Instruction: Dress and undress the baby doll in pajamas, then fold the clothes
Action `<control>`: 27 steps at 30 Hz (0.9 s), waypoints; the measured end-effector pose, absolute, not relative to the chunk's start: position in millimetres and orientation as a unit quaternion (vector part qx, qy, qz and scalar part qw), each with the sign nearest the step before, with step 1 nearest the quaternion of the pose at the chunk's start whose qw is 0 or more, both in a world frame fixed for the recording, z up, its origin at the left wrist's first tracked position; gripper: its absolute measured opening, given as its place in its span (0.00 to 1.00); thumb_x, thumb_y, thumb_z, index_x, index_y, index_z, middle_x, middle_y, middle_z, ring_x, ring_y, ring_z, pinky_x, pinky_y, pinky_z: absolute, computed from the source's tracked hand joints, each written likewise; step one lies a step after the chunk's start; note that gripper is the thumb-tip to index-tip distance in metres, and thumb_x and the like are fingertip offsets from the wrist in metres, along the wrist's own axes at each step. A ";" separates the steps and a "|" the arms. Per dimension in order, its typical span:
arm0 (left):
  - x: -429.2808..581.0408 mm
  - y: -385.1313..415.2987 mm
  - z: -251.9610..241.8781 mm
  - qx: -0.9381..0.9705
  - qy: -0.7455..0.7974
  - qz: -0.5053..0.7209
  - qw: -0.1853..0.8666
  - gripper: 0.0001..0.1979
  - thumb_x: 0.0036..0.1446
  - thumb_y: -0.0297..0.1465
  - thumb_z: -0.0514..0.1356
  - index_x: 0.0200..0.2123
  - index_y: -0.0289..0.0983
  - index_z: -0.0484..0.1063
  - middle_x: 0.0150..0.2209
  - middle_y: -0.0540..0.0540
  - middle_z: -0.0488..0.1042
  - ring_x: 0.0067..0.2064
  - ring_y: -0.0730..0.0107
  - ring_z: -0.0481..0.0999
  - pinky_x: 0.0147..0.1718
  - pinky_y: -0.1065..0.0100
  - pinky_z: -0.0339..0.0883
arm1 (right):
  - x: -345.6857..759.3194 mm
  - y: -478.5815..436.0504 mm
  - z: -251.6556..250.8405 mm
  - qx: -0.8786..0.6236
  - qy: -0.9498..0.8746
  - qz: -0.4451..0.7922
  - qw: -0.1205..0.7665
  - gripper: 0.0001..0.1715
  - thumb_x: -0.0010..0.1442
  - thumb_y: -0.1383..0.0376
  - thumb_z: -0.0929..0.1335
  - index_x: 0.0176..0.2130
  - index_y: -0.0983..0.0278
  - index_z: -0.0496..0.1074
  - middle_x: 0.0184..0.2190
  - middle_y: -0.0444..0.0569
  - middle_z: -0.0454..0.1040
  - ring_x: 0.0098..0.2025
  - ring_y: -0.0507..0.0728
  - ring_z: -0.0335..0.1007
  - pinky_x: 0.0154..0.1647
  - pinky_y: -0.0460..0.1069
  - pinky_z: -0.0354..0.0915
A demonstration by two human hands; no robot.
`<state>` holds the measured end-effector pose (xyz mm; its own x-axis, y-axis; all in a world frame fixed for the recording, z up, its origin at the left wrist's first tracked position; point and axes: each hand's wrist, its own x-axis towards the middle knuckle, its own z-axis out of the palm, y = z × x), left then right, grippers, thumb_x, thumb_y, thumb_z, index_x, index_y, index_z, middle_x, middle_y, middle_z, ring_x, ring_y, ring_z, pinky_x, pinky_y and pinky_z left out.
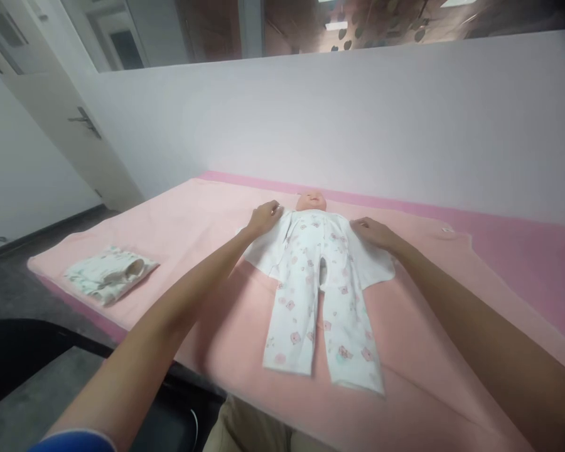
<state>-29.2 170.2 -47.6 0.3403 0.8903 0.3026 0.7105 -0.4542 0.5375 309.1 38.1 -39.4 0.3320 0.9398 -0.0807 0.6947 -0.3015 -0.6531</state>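
Note:
A baby doll (312, 201) lies on its back on the pink sheet, its head toward the wall. A white baby romper (313, 251) with a pink and pale print is spread over its body, legs pointing toward me and sleeves out to both sides. The doll's limbs are hidden by the cloth. My left hand (265, 218) has its fingers curled on the romper at the shoulder on the left. At the opposite shoulder, my right hand (371, 232) pinches the cloth with bent fingers.
A folded printed baby garment (108, 273) lies near the left edge of the table. Pale pink sheeting (183, 213) covers a darker pink mat (522, 270). Behind stands a white wall (334, 119). A black chair (23, 351) is at lower left, a door (61, 119) beyond.

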 end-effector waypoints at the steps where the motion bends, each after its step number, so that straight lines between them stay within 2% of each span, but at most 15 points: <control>1: -29.8 178.0 -48.6 0.791 0.513 0.283 0.175 0.17 0.73 0.42 0.51 0.41 0.40 0.74 0.45 0.42 0.81 0.47 0.56 0.77 0.50 0.60 0.67 | 310.1 45.7 -38.2 -0.773 -0.526 0.241 0.261 0.31 0.68 0.42 0.68 0.59 0.58 0.77 0.64 0.59 0.76 0.62 0.73 0.74 0.61 0.63 0.70; 5: -35.6 200.7 -55.5 0.766 0.549 0.242 0.232 0.20 0.72 0.40 0.51 0.32 0.37 0.75 0.39 0.40 0.81 0.42 0.56 0.78 0.42 0.61 0.67 | 321.1 72.3 -41.4 -0.764 -0.504 0.275 0.293 0.30 0.65 0.45 0.73 0.59 0.58 0.79 0.62 0.55 0.78 0.59 0.69 0.76 0.57 0.60 0.72; 8: -41.7 209.1 -62.3 0.769 0.542 0.216 0.259 0.16 0.69 0.40 0.57 0.35 0.37 0.78 0.40 0.41 0.83 0.42 0.56 0.79 0.41 0.62 0.69 | 331.8 82.8 -51.3 -0.747 -0.490 0.297 0.337 0.27 0.62 0.52 0.75 0.57 0.57 0.80 0.59 0.54 0.80 0.54 0.67 0.79 0.54 0.59 0.74; 10: -44.3 210.5 -63.8 0.780 0.539 0.233 0.218 0.12 0.69 0.38 0.58 0.42 0.37 0.79 0.47 0.39 0.83 0.47 0.54 0.79 0.46 0.59 0.70 | 335.7 82.8 -57.3 -0.757 -0.498 0.257 0.336 0.24 0.61 0.55 0.75 0.55 0.58 0.80 0.56 0.56 0.81 0.52 0.68 0.79 0.53 0.60 0.74; 13: -42.9 199.8 -57.7 0.812 0.487 0.311 0.081 0.13 0.71 0.33 0.54 0.49 0.38 0.76 0.54 0.37 0.79 0.55 0.51 0.75 0.57 0.53 0.67 | 330.5 70.7 -56.6 -0.746 -0.550 0.115 0.358 0.17 0.64 0.58 0.72 0.52 0.60 0.79 0.54 0.56 0.80 0.53 0.68 0.77 0.57 0.63 0.71; 14: -40.8 191.6 -53.9 0.827 0.449 0.333 0.062 0.13 0.72 0.33 0.53 0.50 0.38 0.75 0.55 0.38 0.79 0.56 0.52 0.74 0.58 0.52 0.67 | 325.4 63.8 -53.0 -0.719 -0.577 0.082 0.379 0.15 0.65 0.58 0.71 0.51 0.59 0.79 0.54 0.56 0.80 0.53 0.67 0.77 0.58 0.63 0.71; 16: -34.6 169.3 -45.6 0.862 0.361 0.341 0.103 0.14 0.73 0.40 0.53 0.52 0.40 0.74 0.55 0.40 0.78 0.55 0.55 0.74 0.58 0.54 0.68 | 312.0 48.0 -42.8 -0.653 -0.633 0.086 0.407 0.15 0.68 0.54 0.70 0.49 0.57 0.79 0.53 0.53 0.80 0.52 0.65 0.77 0.57 0.61 0.71; 19: -24.1 133.6 -35.9 0.882 0.320 0.285 0.198 0.22 0.70 0.52 0.58 0.53 0.42 0.71 0.55 0.43 0.78 0.54 0.55 0.75 0.60 0.52 0.65 | 291.4 28.2 -30.9 -0.615 -0.680 0.178 0.358 0.21 0.69 0.46 0.70 0.53 0.54 0.77 0.53 0.52 0.80 0.48 0.64 0.77 0.50 0.59 0.73; 22: -18.3 114.5 -29.0 0.857 0.387 0.230 0.249 0.27 0.64 0.59 0.60 0.49 0.42 0.69 0.45 0.46 0.79 0.51 0.54 0.75 0.62 0.48 0.59 | 280.1 21.8 -33.5 -0.619 -0.682 0.229 0.315 0.30 0.66 0.40 0.72 0.57 0.54 0.71 0.51 0.52 0.79 0.43 0.62 0.76 0.45 0.59 0.73; 25: -19.0 112.4 -20.2 0.837 0.419 0.158 0.314 0.27 0.62 0.61 0.61 0.37 0.42 0.66 0.35 0.49 0.76 0.46 0.55 0.75 0.55 0.54 0.63 | 278.2 23.9 -44.2 -0.625 -0.657 0.282 0.314 0.34 0.65 0.37 0.71 0.57 0.55 0.67 0.46 0.50 0.78 0.42 0.61 0.75 0.44 0.57 0.72; 27: -21.1 112.8 -13.6 0.839 0.410 0.134 0.332 0.29 0.61 0.61 0.61 0.31 0.41 0.62 0.33 0.49 0.73 0.43 0.58 0.74 0.49 0.57 0.64 | 277.7 25.8 -48.9 -0.636 -0.646 0.283 0.313 0.33 0.65 0.36 0.70 0.54 0.56 0.68 0.44 0.49 0.77 0.42 0.61 0.74 0.45 0.57 0.71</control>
<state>-21.1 112.8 -13.6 0.6284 0.7764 -0.0478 0.5986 -0.4435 0.6671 277.7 25.8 -48.9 0.0055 0.9990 0.0446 0.6442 0.0306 -0.7642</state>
